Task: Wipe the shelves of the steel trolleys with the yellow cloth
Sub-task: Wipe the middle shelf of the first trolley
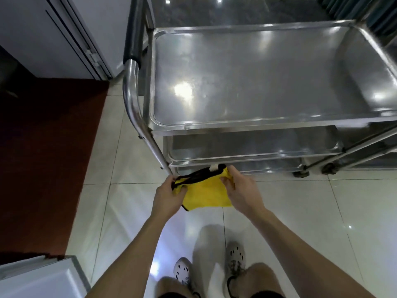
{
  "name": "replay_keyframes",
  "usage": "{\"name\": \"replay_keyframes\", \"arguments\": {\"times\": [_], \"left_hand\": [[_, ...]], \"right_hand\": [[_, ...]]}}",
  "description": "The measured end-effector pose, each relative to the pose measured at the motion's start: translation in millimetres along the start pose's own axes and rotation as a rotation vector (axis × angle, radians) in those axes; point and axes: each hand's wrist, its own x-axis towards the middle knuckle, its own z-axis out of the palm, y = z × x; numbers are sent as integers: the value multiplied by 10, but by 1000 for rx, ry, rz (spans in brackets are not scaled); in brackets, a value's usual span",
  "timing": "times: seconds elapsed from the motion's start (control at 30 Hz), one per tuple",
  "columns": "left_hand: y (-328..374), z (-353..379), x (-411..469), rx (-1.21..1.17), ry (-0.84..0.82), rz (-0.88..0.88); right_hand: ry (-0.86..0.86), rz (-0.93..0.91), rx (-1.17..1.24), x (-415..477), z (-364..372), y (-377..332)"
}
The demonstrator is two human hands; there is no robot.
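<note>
While L hand [168,197] grips yellow cloth [204,193] corner and R hand [241,193] pinches opp edge: fold flat, clean face out, before wiping trolley top shelf [257,78].

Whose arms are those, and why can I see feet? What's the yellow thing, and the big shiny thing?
The camera sits on a person's head and looks down, so you see their own arms and shoes. This is the only picture. The left hand and right hand both grip a yellow cloth with a black edge, holding it up above the tiled floor. The shiny thing is a steel trolley with shelves stacked one over another. I see nothing lying on its top shelf. The cloth is for wiping those shelves.
</note>
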Motion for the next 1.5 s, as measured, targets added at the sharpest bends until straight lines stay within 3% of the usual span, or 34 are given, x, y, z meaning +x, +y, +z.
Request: {"name": "replay_keyframes", "arguments": {"times": [0.2,0.33,0.47,0.6,0.73,0.87,1.0,1.23,1.5], "left_hand": [[-255,436,842,105,169,223],[-126,454,1630,124,339,382],[-280,592,2093,206,414,463],[-1071,863,1826,131,758,625],[-1581,936,1930,-88,1107,555],[-1328,737,2175,-302,918,463],[-1162,606,2267,-475,887,452],[-1122,488,2566,-501,935,442],[-1024,290,3048,-511,866,469]], "right_hand": [[100,85,-34,543,602,787],[261,25,120,1286,780,880],[154,-13,-168,2006,1156,1059],[135,-313,-466,2100,1804,1221],[109,-320,-598,2294,2138,1230],[98,-295,-616,2267,2181,1226],[83,-267,-616,2081,2183,1130],[117,-253,-659,2155,2350,1044],[48,-190,-636,2610,2330,841]]}}
